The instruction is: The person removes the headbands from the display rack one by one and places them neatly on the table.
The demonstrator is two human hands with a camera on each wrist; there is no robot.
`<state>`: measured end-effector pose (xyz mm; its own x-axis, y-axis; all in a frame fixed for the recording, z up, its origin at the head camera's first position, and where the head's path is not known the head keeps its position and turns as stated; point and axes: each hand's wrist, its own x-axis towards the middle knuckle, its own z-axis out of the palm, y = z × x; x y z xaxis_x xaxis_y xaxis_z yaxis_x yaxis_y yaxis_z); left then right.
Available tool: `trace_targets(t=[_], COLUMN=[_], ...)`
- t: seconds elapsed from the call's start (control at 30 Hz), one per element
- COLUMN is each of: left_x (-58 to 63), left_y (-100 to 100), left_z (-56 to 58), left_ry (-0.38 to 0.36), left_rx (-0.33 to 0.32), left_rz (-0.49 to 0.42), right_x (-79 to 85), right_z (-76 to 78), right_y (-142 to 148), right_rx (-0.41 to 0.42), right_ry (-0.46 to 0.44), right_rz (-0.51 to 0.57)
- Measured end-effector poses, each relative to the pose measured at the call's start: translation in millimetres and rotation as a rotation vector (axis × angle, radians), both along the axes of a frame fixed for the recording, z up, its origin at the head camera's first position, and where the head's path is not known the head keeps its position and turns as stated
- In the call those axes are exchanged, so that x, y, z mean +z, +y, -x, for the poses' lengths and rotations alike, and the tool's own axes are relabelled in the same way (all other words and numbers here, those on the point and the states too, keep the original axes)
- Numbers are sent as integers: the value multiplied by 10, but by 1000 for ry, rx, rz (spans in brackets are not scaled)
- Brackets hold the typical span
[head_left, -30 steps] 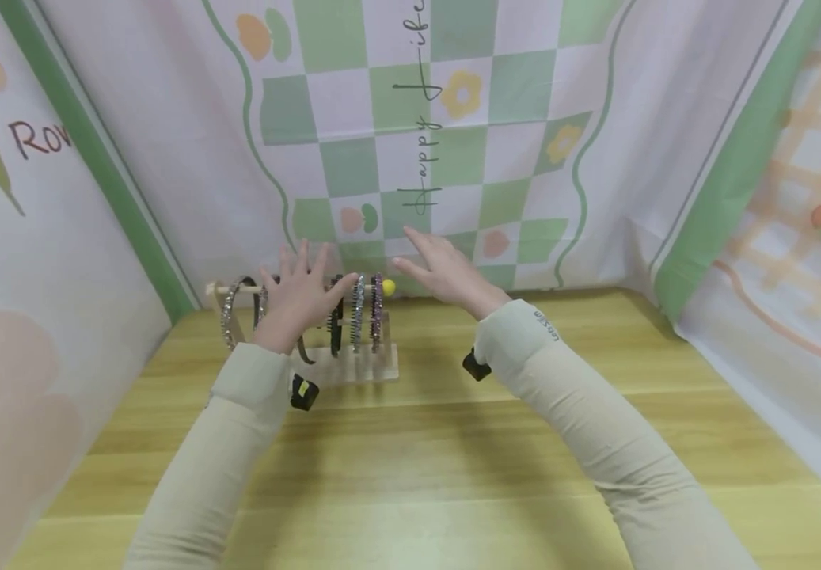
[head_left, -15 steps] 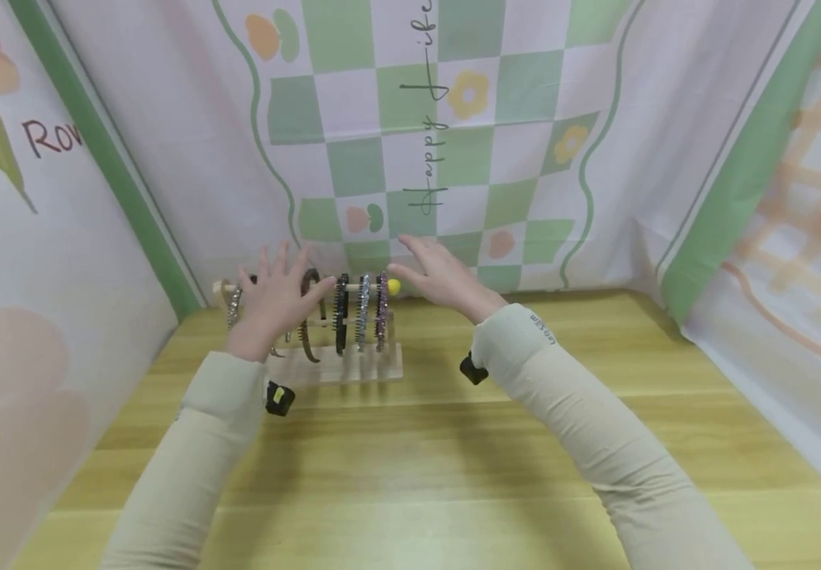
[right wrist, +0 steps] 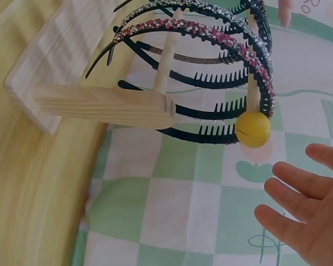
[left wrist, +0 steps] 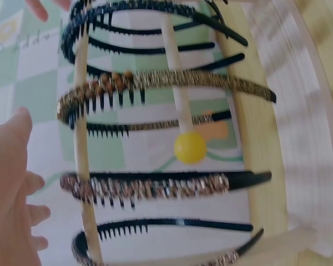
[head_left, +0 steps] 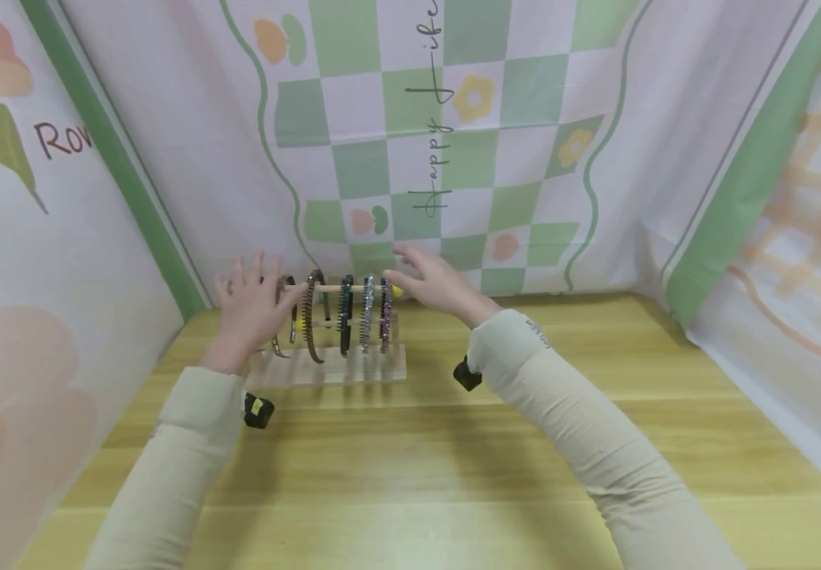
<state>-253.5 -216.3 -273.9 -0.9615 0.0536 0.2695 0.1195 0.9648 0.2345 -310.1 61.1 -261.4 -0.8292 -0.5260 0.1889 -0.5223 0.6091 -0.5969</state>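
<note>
Head view: your left hand (head_left: 248, 318) is spread, gripping nothing, beside the rack (head_left: 328, 370) of hair bands (left wrist: 200, 79). Your right hand (head_left: 440, 286) is loose and empty by its other end. A bump could knock bands off.

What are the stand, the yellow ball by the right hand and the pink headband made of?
Stand: pale wood, seemingly unpainted, given its visible grain lines.
Yellow ball: painted wood or plastic; its smooth, slightly shiny surface leaves that open.
Pink headband: probably black plastic, judging by its bare tip, under a glittery, bead-like coating.
</note>
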Motion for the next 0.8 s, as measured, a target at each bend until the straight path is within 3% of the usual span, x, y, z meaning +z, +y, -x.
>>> trace_targets(t=[0.4,0.8], left_x=[-77,-188], left_y=[-341,-552], left_z=[-24,-19], left_ry=[33,106], left_rx=[49,82], left_rz=[-54,-132], right_x=[-74,-149], right_z=[-3,29], right_y=[-59,-103], right_rx=[15,41], right_ry=[-39,-68], right_rz=[15,48])
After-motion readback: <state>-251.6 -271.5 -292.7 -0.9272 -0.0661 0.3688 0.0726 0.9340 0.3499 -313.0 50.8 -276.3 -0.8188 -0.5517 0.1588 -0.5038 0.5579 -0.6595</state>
